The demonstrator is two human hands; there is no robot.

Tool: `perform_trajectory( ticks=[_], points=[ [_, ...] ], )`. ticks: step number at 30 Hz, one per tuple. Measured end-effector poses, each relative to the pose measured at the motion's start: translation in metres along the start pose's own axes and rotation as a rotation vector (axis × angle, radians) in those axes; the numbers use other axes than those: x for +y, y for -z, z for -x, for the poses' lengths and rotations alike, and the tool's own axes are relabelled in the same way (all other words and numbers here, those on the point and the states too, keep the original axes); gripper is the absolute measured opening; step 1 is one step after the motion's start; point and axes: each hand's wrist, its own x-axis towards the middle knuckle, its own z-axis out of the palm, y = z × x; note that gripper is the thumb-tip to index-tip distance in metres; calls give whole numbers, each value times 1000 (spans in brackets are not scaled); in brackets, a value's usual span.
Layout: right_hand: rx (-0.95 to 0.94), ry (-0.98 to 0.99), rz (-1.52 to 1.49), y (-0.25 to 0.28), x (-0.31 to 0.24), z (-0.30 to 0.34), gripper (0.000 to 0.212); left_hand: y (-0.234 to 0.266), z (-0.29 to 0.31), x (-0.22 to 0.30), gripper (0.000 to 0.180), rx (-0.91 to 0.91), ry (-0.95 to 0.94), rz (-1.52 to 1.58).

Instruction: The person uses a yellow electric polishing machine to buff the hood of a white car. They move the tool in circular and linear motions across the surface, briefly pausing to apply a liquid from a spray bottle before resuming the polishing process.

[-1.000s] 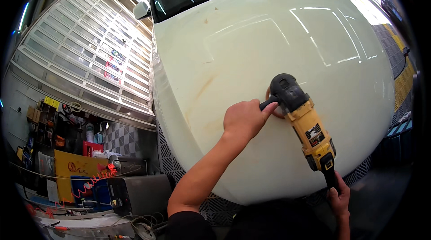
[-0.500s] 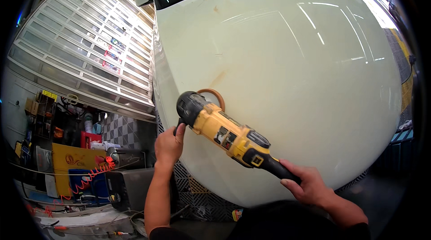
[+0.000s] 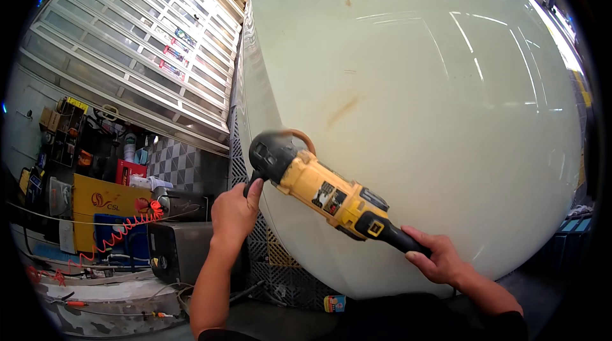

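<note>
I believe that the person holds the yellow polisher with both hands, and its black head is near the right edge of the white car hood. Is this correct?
Not quite: the black head is near the left edge of the white car hood, as the head view shows. The rest stands: the left hand and the right hand both hold the yellow polisher.

The white car hood carries brown smears, a yellow polisher at its left side.
</note>
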Motion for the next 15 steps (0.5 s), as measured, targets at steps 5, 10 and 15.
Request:
perform_trajectory(
  ticks=[5, 10, 15],
  points=[
    [-128, 65, 48, 31, 59, 93, 67, -19, 129, 26, 60, -129, 40, 6],
    [-131, -32, 54, 35, 56, 116, 66, -27, 123, 43, 58, -36, -31, 25],
    [152, 36, 216, 41, 5, 38, 65, -43, -40, 57, 75, 59, -172, 124]
  ],
)
